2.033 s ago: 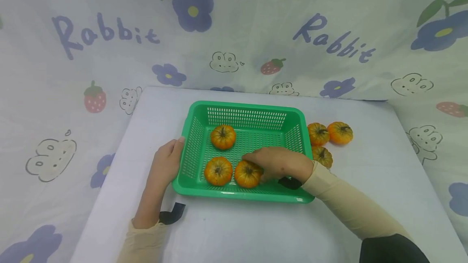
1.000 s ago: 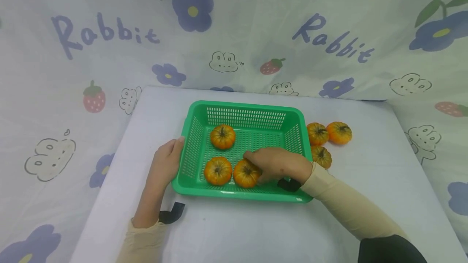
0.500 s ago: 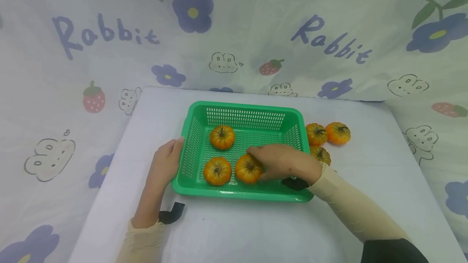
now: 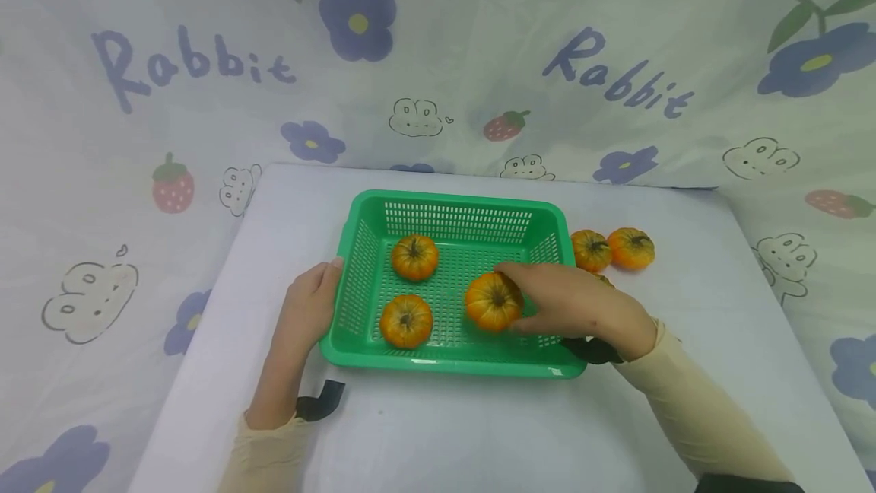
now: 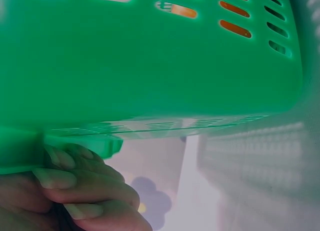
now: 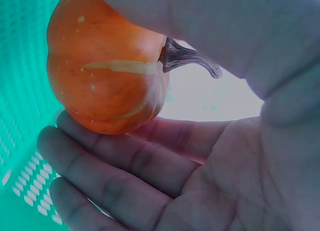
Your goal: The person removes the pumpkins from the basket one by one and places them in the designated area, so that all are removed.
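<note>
A green plastic basket (image 4: 452, 365) with slotted walls stands on the white table. My left hand (image 4: 310, 304) grips its left rim; in the left wrist view the fingers (image 5: 95, 188) curl under that rim beside the basket's outer wall (image 5: 140, 66). Inside the basket, my right hand (image 4: 575, 301) holds a small orange pumpkin (image 4: 489, 303) between thumb and fingers. The right wrist view shows this pumpkin (image 6: 105, 66) with its curved brown stem toward the palm. Two more pumpkins lie on the basket floor, one at the back left (image 4: 414, 257) and one at the front left (image 4: 406, 322).
Right of the basket, a pumpkin (image 4: 591, 251) sits against another pumpkin (image 4: 631, 248) on the table (image 4: 698, 280). A third pumpkin there is mostly hidden behind my right hand. A patterned cloth (image 4: 438, 44) hangs behind the table.
My right hand has raised the front right pumpkin off its spot beside the front left one and carried it right and slightly back. My left hand stays on the basket rim.
</note>
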`<move>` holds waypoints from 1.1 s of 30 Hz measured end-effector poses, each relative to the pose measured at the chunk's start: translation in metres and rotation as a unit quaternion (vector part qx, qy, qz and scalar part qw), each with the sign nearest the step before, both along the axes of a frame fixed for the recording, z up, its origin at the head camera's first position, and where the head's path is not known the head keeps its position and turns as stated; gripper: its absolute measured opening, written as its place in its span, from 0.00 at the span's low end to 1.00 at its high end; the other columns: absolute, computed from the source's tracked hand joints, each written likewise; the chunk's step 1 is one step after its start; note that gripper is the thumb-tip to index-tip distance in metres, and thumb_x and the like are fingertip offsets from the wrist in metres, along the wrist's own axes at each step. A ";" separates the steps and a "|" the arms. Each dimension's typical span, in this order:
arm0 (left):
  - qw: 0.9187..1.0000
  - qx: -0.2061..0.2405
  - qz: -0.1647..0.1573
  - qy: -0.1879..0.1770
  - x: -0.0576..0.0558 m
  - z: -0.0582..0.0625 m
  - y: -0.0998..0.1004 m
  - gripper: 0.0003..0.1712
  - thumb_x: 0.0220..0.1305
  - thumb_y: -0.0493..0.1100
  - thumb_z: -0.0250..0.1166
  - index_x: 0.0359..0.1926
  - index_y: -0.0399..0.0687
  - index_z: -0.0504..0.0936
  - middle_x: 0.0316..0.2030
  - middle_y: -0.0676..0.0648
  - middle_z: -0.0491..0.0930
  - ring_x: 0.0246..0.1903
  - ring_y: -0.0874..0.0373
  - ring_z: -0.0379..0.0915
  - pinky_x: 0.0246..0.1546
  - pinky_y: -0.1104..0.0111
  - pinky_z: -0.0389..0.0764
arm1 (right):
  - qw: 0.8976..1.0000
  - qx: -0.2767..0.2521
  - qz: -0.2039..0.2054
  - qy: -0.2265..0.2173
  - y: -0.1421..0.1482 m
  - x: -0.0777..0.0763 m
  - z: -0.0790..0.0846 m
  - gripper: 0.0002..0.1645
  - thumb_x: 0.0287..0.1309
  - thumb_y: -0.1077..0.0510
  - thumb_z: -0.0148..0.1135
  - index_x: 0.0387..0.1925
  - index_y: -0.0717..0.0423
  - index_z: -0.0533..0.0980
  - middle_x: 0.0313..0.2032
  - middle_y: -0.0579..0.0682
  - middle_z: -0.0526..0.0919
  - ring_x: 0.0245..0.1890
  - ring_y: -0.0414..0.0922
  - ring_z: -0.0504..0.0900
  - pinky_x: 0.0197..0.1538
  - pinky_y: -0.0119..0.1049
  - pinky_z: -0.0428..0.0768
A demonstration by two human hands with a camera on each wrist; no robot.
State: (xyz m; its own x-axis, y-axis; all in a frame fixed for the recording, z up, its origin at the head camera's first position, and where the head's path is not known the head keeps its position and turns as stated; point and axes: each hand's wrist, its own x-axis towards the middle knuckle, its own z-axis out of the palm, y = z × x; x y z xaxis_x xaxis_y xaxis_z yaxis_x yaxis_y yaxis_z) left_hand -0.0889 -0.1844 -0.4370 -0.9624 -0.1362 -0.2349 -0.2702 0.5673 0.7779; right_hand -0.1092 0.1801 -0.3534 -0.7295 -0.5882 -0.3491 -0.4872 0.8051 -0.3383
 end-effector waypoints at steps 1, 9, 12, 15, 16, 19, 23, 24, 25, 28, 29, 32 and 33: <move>1.000 0.000 0.000 0.001 0.000 0.000 0.000 0.39 0.80 0.71 0.37 0.42 0.42 0.76 0.25 0.44 0.75 0.24 0.51 0.72 0.24 0.62 0.76 | 1.000 -0.003 -0.003 0.005 0.004 0.000 0.002 0.45 0.58 0.47 0.79 0.72 0.55 0.69 0.61 0.50 0.82 0.55 0.49 0.83 0.58 0.51 0.82; 1.000 -0.002 -0.002 -0.001 -0.001 -0.002 0.000 0.39 0.80 0.72 0.37 0.42 0.42 0.76 0.26 0.42 0.76 0.25 0.49 0.74 0.25 0.62 0.77 | 0.998 -0.014 -0.048 0.043 0.040 0.006 0.018 0.49 0.58 0.45 0.78 0.73 0.60 0.67 0.62 0.56 0.81 0.50 0.51 0.85 0.53 0.55 0.84; 1.000 -0.001 -0.005 -0.003 -0.001 -0.002 0.000 0.39 0.80 0.72 0.37 0.42 0.42 0.76 0.26 0.42 0.76 0.25 0.49 0.73 0.26 0.61 0.77 | 0.996 -0.024 -0.071 0.050 0.053 0.008 0.022 0.49 0.57 0.45 0.78 0.73 0.60 0.67 0.61 0.56 0.82 0.49 0.51 0.84 0.53 0.56 0.83; 1.000 -0.001 -0.006 -0.003 -0.001 -0.002 -0.001 0.39 0.80 0.72 0.37 0.42 0.43 0.76 0.26 0.42 0.76 0.25 0.49 0.73 0.26 0.61 0.77 | 0.994 -0.032 -0.094 0.052 0.067 0.010 0.023 0.49 0.57 0.45 0.78 0.73 0.59 0.66 0.60 0.57 0.82 0.49 0.51 0.84 0.54 0.59 0.82; 1.000 -0.001 -0.006 -0.003 -0.001 -0.002 -0.001 0.39 0.80 0.72 0.36 0.42 0.42 0.76 0.26 0.42 0.76 0.25 0.49 0.73 0.26 0.61 0.77 | 0.993 -0.035 -0.103 0.051 0.071 0.011 0.023 0.50 0.58 0.45 0.78 0.73 0.59 0.65 0.60 0.57 0.82 0.51 0.52 0.84 0.55 0.60 0.81; 1.000 -0.003 -0.005 -0.003 -0.001 -0.003 -0.002 0.40 0.80 0.72 0.36 0.42 0.43 0.76 0.26 0.42 0.75 0.25 0.49 0.73 0.26 0.61 0.77 | 0.990 -0.048 -0.123 0.043 0.086 0.011 0.021 0.51 0.58 0.45 0.79 0.74 0.59 0.64 0.60 0.59 0.82 0.56 0.56 0.83 0.58 0.63 0.78; 1.000 0.000 -0.003 -0.007 0.000 -0.003 -0.002 0.40 0.80 0.73 0.36 0.42 0.43 0.76 0.26 0.42 0.76 0.25 0.49 0.73 0.27 0.61 0.77 | 0.986 -0.058 -0.155 0.031 0.108 0.014 0.017 0.52 0.59 0.46 0.78 0.74 0.63 0.62 0.60 0.63 0.82 0.60 0.62 0.80 0.60 0.65 0.76; 1.000 0.000 -0.003 -0.008 0.000 -0.003 -0.002 0.40 0.80 0.72 0.36 0.42 0.43 0.76 0.26 0.42 0.76 0.25 0.49 0.73 0.27 0.61 0.77 | 0.985 -0.058 -0.162 0.031 0.113 0.015 0.015 0.52 0.59 0.47 0.78 0.75 0.64 0.61 0.60 0.65 0.81 0.60 0.63 0.80 0.60 0.66 0.76; 1.000 0.000 -0.004 -0.008 0.000 -0.004 -0.002 0.40 0.80 0.72 0.36 0.42 0.43 0.76 0.26 0.42 0.76 0.25 0.49 0.73 0.27 0.61 0.77 | 0.984 -0.055 -0.169 0.031 0.119 0.015 0.014 0.52 0.60 0.47 0.77 0.75 0.64 0.61 0.60 0.66 0.81 0.60 0.64 0.79 0.60 0.66 0.76; 1.000 -0.003 -0.004 -0.009 -0.001 -0.003 -0.001 0.40 0.80 0.72 0.36 0.41 0.43 0.76 0.26 0.42 0.75 0.25 0.49 0.73 0.27 0.61 0.77 | 0.980 -0.045 -0.190 0.030 0.136 0.017 0.009 0.53 0.61 0.45 0.76 0.75 0.66 0.59 0.60 0.71 0.79 0.60 0.68 0.78 0.58 0.68 0.76; 1.000 -0.005 -0.004 -0.008 -0.001 -0.003 -0.002 0.40 0.80 0.73 0.36 0.41 0.43 0.75 0.26 0.42 0.75 0.25 0.49 0.72 0.27 0.61 0.76 | 0.979 -0.042 -0.197 0.027 0.141 0.017 0.007 0.54 0.62 0.43 0.76 0.75 0.66 0.59 0.61 0.72 0.78 0.61 0.69 0.77 0.58 0.69 0.75; 1.000 -0.009 -0.005 -0.009 -0.003 -0.003 -0.002 0.40 0.79 0.73 0.35 0.40 0.43 0.75 0.26 0.42 0.75 0.25 0.48 0.72 0.27 0.61 0.76 | 0.975 -0.030 -0.220 0.018 0.156 0.019 0.002 0.57 0.63 0.37 0.73 0.75 0.68 0.57 0.61 0.74 0.77 0.61 0.72 0.75 0.57 0.72 0.74; 1.000 -0.010 -0.005 -0.009 -0.003 -0.003 -0.002 0.40 0.79 0.73 0.35 0.40 0.43 0.75 0.27 0.42 0.74 0.25 0.48 0.71 0.27 0.61 0.75 | 0.973 -0.026 -0.227 0.014 0.160 0.019 0.001 0.58 0.63 0.36 0.72 0.75 0.68 0.56 0.62 0.75 0.76 0.61 0.73 0.74 0.57 0.72 0.74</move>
State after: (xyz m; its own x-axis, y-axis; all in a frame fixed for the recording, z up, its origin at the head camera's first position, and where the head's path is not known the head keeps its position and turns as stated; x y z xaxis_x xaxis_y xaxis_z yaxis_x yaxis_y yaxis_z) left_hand -0.0918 -0.1869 -0.4402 -0.9595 -0.1320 -0.2489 -0.2781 0.5850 0.7618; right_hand -0.0899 0.3401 -0.3523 -0.9272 -0.2193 -0.3037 -0.0946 0.9215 -0.3767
